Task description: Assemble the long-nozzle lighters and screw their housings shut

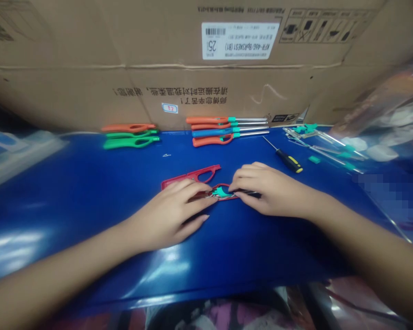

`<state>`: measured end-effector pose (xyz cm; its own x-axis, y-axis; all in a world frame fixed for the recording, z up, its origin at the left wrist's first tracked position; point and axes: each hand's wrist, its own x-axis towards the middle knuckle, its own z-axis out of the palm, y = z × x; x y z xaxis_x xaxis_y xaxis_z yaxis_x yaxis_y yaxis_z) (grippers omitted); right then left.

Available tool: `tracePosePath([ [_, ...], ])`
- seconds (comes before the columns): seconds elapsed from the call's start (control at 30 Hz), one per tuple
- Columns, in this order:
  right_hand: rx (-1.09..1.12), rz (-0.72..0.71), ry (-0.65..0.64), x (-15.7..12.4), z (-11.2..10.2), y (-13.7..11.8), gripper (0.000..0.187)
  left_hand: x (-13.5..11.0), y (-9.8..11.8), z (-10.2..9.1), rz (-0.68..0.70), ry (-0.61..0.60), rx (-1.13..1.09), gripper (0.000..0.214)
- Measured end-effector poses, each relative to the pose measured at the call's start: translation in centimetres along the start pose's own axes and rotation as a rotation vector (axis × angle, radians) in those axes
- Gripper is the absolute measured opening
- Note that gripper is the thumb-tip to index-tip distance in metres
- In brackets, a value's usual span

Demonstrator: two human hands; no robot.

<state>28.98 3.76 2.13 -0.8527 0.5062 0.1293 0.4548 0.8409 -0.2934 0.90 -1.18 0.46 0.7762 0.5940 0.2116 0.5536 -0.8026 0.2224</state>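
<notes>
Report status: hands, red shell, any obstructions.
Left hand, right hand on red shell; green part between. Second red half partly behind left hand. Screwdriver lies apart, nothing visibly blocking.

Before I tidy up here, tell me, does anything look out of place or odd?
The cardboard box looks upside down: its printing and large white label are inverted. One small teal piece lies apart from the jumbled metal rods. I see no clear spill or damage.

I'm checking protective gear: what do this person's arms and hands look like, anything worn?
The left hand and right hand wear no gloves. The left forearm and right forearm are slim and bare, with no sleeve, watch or bracelet visible.
</notes>
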Motion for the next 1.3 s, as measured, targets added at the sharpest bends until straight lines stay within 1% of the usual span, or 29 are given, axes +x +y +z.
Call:
tracePosePath([
  [0.13,0.007,0.019,-0.042,-0.09,-0.18,0.08,0.017,0.08,-0.01,0.05,-0.016,-0.007,-0.009,0.042],
  [0.27,0.011,0.03,-0.044,0.06,-0.08,-0.01,0.017,0.0,-0.02,0.13,-0.013,0.005,-0.012,0.041],
  [0.47,0.043,0.032,-0.007,-0.01,-0.43,0.1,0.01,-0.09,-0.09,0.04,-0.011,-0.004,-0.012,0.042],
  [0.63,0.053,0.026,-0.022,-0.09,-0.56,0.14,0.01,0.01,-0.17,0.16,-0.001,0.012,-0.021,0.042],
  [0.8,0.071,0.024,-0.002,-0.1,-0.44,0.19,0.009,0.02,-0.18,0.23,-0.002,0.02,-0.023,0.042],
  [1.3,0.028,0.015,-0.052,-0.2,-0.9,-0.32,0.012,0.0,-0.22,0.22,0.007,0.015,-0.016,0.043],
])
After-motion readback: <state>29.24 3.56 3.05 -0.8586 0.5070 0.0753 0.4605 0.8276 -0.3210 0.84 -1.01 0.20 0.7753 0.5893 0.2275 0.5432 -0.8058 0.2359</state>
